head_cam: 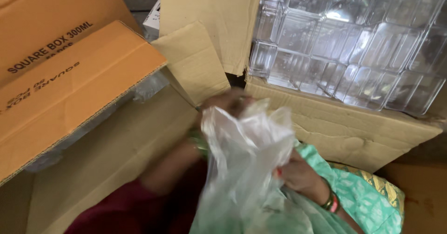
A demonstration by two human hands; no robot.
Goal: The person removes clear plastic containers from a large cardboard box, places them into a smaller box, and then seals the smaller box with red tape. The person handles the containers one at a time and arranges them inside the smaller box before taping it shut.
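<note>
Both hands are on one thin clear crumpled plastic bag (247, 155), held up in front of the person, between the two cartons. Right hand (298, 173) is closed on the bag's lower right edge. Left hand (226, 101) sits at the bag's top, blurred; it looks pinched on the film, but I can't tell for sure.

To handle it well, my read: grip the film at two separate edges, keep it taut, pull slow so it doesn't tear or snag on the torn cardboard flap (193, 59).

Count: 1 bag, 2 open brown cardboard cartons (orange-brown printed carton (70, 89) at left, plain brown carton (354, 122) at right), 1 visible stack of clear moulded plastic square containers (354, 43) in the right carton; individual containers too merged to count.
</note>
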